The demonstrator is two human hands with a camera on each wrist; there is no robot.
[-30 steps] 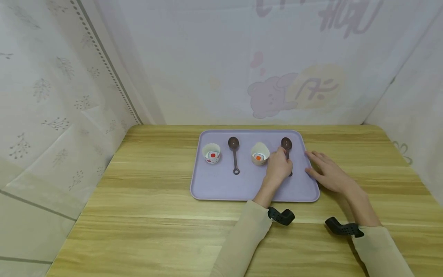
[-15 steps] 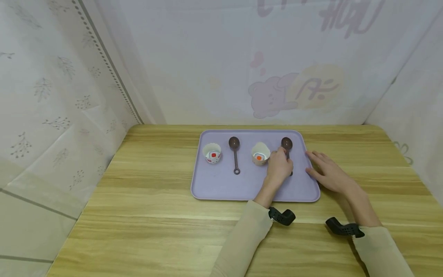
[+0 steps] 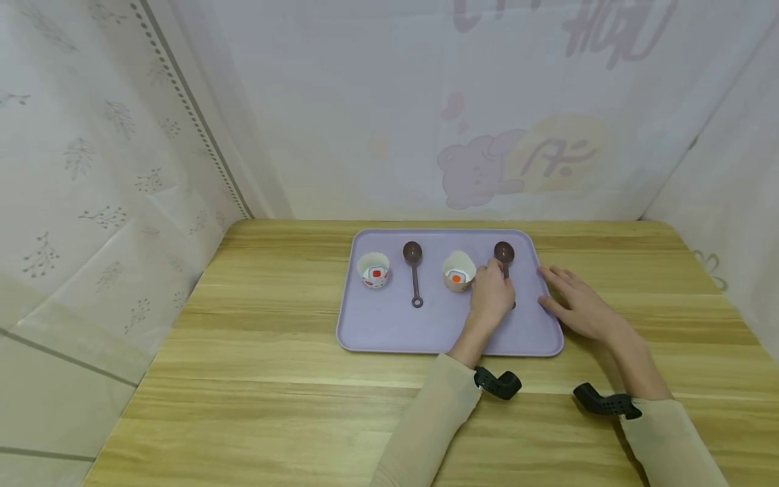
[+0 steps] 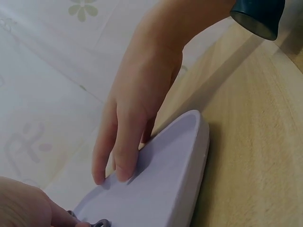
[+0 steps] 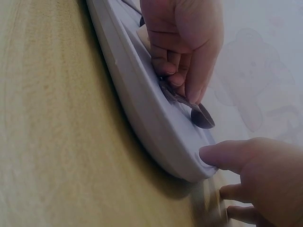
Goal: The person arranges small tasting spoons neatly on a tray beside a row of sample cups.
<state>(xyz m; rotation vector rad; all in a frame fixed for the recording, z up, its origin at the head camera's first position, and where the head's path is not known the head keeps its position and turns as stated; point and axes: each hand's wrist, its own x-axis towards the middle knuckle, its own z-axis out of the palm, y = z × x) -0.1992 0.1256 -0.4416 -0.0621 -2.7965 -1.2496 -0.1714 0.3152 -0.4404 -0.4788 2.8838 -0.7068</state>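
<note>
My left hand (image 3: 491,292) pinches the handle of a dark brown measuring spoon (image 3: 504,252) at the right of a lilac tray (image 3: 389,331). In the right wrist view, the bowl of this measuring spoon (image 5: 203,118) sticks out past the fingers, low over the tray. My right hand (image 3: 578,308) rests its fingertips on the tray's right rim, thumb and fingers fairly straight. A paper baking cup (image 3: 450,285) with an orange-marked piece inside stands just left of my left hand. Farther left lie a second brown measuring spoon (image 3: 412,253) and another baking cup (image 3: 367,283) with a red-marked piece inside.
The tray sits on a wood-grain table (image 3: 262,325), toward its back edge. A pale printed curtain (image 3: 341,135) hangs behind, and another patterned cloth (image 3: 91,169) hangs at the left. Black wrist mounts (image 3: 499,383) sit on both wrists.
</note>
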